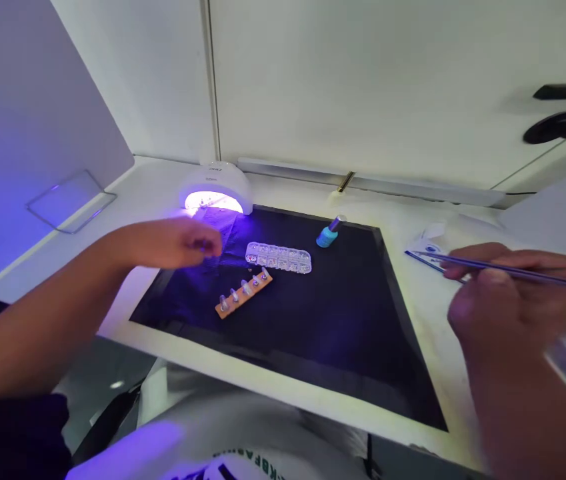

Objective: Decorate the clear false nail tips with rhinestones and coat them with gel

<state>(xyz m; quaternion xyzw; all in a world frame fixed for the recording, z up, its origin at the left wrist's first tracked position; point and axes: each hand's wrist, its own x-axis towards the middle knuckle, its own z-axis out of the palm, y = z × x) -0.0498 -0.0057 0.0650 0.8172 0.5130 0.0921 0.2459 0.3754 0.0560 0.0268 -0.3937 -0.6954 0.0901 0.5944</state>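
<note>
My left hand (177,243) hovers over the left part of the black mat, in front of the glowing nail lamp (223,177). Its fingers are curled in and nothing shows between them. At the right, my right hand (517,287) grips a slim pen-like tool (527,272), its tip pointing left. A second thin dark stick (425,260) shows below that tip. On the mat, an orange strip (237,301) carries several clear nail tips. Behind it lies a clear compartment box (279,258) of small shiny pieces.
A turquoise nail polish bottle (327,235) with a silver cap is on the black mat (323,320). A gold-coloured stick (345,182) leans at the back ledge. Small white papers (430,233) lie right of the mat. A wire frame (70,200) stands left.
</note>
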